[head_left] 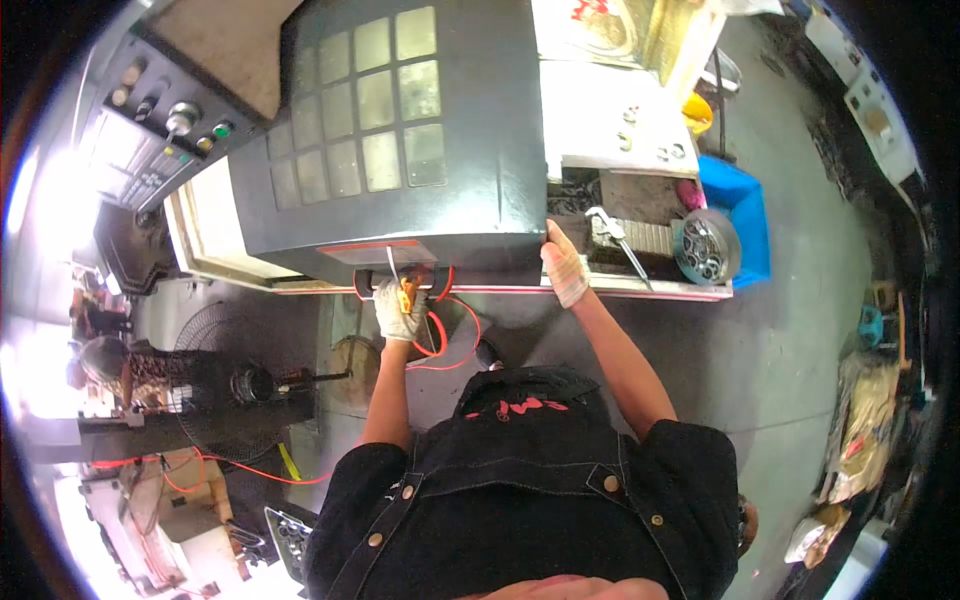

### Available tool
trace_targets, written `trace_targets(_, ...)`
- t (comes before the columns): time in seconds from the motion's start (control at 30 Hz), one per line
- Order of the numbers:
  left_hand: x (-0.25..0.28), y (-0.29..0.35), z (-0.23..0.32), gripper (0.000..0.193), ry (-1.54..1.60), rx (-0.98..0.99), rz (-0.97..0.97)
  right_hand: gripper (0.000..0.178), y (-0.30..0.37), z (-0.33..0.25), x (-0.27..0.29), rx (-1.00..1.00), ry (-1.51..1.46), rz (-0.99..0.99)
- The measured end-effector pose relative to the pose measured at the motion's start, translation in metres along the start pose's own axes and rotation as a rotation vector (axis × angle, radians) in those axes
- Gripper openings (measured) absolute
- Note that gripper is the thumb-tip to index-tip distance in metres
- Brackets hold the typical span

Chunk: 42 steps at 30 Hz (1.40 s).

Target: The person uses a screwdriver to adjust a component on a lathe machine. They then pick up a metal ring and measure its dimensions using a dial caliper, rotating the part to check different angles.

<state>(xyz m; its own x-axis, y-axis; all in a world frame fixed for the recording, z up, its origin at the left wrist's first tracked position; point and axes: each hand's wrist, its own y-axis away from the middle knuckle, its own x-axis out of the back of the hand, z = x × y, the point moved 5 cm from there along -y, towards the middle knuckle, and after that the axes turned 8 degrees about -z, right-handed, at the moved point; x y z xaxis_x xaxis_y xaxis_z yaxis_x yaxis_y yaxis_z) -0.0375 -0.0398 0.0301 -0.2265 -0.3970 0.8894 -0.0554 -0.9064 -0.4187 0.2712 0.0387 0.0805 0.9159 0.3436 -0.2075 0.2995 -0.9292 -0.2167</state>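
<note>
from my station, my left grip (396, 318) is closed around the yellow air gun (408, 293), in front of the dark door (485, 215). my right grip (566, 266) touches the door's lower right corner; how tightly it's closed, i can't tell. a caliper (622, 242) lies to its right.

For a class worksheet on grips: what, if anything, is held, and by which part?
The left hand holds a yellow air gun by its body; the right hand touches the edge of the dark door, grip unclear.
</note>
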Motion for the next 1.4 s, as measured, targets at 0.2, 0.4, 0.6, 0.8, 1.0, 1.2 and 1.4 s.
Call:
trace_targets(0.2, -0.019, -0.001, 0.042, 0.039, -0.055, 0.002, -0.073, 0.038, 0.019, -0.027, 0.037, -0.043, 0.16, 0.127)
trace_targets(0.4, -0.026, -0.003, 0.092, 0.031, -0.092, -0.1, -0.071, 0.033, 0.034, -0.022, 0.079, -0.016, 0.204, 0.244)
trace_targets(0.6, -0.039, -0.003, 0.094, 0.04, -0.112, -0.09, -0.053, 0.028, 0.029, -0.027, 0.088, 0.059, 0.246, 0.205)
trace_targets(0.8, -0.025, -0.004, 0.089, 0.031, -0.165, -0.11, 0.035, 0.032, 0.025, -0.026, 0.074, 0.013, 0.326, 0.225)
trace_targets(1.0, -0.017, 0.0, 0.072, 0.03, -0.13, 0.044, -0.021, 0.033, 0.023, -0.039, 0.054, 0.089, 0.524, 0.262)
trace_targets(1.2, 0.005, -0.018, 0.08, 0.018, -0.084, 0.088, -0.154, 0.048, 0.023, 0.037, 0.088, 0.014, 0.617, 0.221)
trace_targets(1.4, 0.008, -0.008, 0.074, 0.032, 0.084, 0.066, 0.053, 0.042, 0.025, -0.007, 0.069, 0.004, 0.455, 0.23)
